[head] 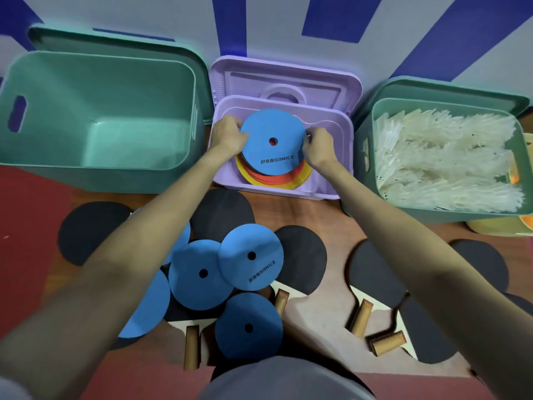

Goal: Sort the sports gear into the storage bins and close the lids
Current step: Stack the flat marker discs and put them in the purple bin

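A blue disc (pixel 272 141) with a small centre hole sits over the purple bin (pixel 340 140). My left hand (pixel 229 134) grips its left edge and my right hand (pixel 318 145) pinches its right edge. Under it lies a stack of orange (pixel 291 176) and yellow discs (pixel 300 181) inside the bin. Several more blue discs (pixel 202 274) lie heaped on the floor near me. Black table tennis paddles (pixel 375 272) with wooden handles lie scattered around them.
The purple bin's lid (pixel 288 79) stands open behind it. A large green bin (pixel 101 111) at the left holds nothing. Another green bin (pixel 444 217) at the right is full of white shuttlecocks (pixel 444 157). Both green lids lean against the wall behind.
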Demonstrator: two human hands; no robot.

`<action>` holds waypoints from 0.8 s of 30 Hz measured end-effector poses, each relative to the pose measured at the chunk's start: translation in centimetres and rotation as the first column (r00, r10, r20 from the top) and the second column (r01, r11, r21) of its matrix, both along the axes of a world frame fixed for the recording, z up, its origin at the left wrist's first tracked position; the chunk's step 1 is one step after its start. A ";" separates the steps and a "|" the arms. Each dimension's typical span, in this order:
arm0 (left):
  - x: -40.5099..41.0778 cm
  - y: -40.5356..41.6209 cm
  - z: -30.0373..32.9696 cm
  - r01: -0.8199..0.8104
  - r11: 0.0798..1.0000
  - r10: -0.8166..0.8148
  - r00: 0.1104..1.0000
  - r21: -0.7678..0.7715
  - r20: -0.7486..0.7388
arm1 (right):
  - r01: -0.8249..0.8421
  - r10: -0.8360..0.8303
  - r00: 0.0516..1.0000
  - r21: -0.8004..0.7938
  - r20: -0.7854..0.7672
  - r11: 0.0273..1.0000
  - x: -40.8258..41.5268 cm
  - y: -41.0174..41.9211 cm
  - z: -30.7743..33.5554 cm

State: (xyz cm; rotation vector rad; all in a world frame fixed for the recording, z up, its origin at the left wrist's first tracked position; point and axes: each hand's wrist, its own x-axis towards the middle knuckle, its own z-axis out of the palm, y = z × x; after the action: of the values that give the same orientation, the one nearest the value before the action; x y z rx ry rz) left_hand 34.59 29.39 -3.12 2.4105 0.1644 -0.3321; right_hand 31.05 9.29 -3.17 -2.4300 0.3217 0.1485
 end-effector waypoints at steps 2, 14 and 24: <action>0.4 0.2 -1.0 0.019 0.999 -0.019 1.000 0.029 0.001 | -0.033 0.032 0.999 -0.046 -0.011 0.998 0.1 0.4 -0.4; -1.0 1.1 -2.5 0.123 0.991 -0.123 0.992 0.049 -0.005 | -0.076 0.060 0.995 -0.216 -0.075 0.973 -0.9 0.7 -1.8; -9.6 3.1 1.4 0.123 0.973 -0.041 0.925 -0.197 0.377 | -0.231 0.202 0.897 0.027 0.393 0.972 -9.8 3.3 2.4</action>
State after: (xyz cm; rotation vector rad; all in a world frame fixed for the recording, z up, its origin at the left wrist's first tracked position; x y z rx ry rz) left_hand 24.95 32.46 -1.77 2.2172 -0.1394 0.0719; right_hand 21.28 12.60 -0.79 -2.3491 -0.1335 -0.2214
